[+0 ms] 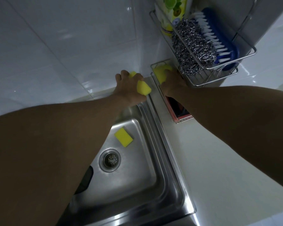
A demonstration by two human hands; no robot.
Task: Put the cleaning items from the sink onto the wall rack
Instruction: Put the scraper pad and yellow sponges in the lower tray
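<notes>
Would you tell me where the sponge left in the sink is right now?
In the head view, the loose sponge lies on the sink floor, just beyond the drain, beside the left forearm.

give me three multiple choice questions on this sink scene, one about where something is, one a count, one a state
1. Where does the loose sponge lie?
A. in the sink basin
B. on the counter
C. in the upper rack basket

2. How many yellow sponges show in all?
A. one
B. two
C. three

3. What is the left hand doing?
A. resting open on the wall
B. gripping a yellow sponge
C. holding the blue brush

Answers:
1. A: it lies flat on the steel floor of the sink, above the drain.
2. C: one in the basin, one in the left hand, one under the right hand at the lower rack tray.
3. B: its fingers are closed around the sponge, while the brush sits in the upper basket beside the steel wool.
</notes>
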